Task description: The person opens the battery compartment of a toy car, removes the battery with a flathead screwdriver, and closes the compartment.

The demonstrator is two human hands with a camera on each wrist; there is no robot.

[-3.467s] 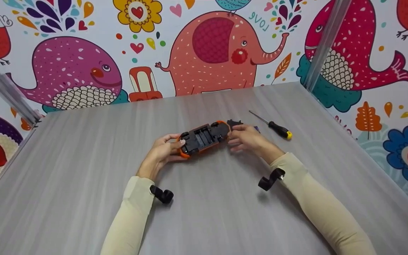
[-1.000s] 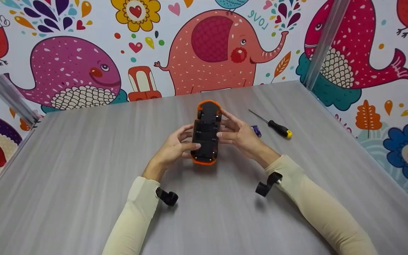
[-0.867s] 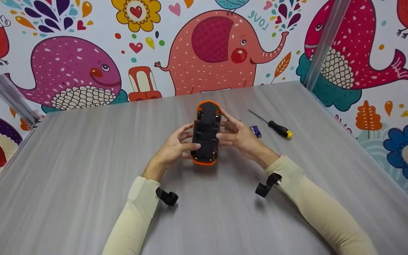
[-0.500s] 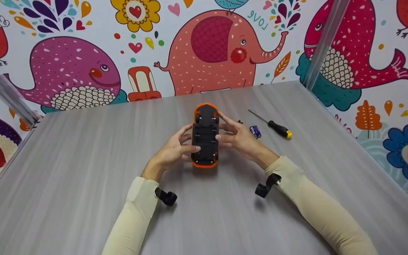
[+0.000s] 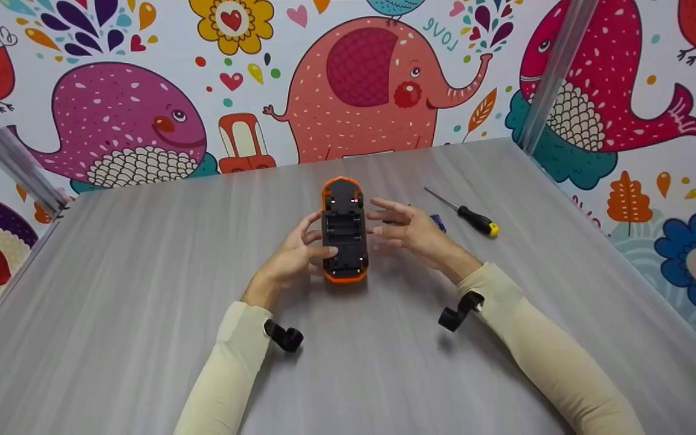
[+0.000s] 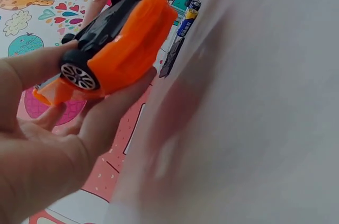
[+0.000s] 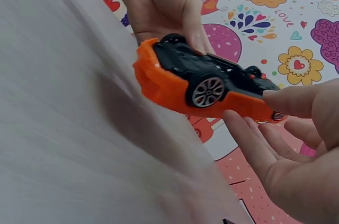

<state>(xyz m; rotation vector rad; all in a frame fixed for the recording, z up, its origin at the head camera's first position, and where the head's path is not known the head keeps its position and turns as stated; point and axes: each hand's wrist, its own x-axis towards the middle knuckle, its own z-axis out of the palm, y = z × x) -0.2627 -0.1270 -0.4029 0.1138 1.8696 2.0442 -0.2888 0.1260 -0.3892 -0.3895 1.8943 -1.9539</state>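
Toy car (image 5: 344, 229) upside down, gripped by left hand (image 5: 290, 260); right hand (image 5: 411, 229) loose beside; battery (image 5: 439, 222), screwdriver (image 5: 466, 214) behind.

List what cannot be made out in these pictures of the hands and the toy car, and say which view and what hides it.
- Toy car, head view: its orange top faces down, unseen.
- Battery, head view: mostly behind the right hand; its label is too small.
- Left hand, head view: the fingers under the car are hidden by it.
- Screwdriver: tip type too small; cut off by the edge in the left wrist view.
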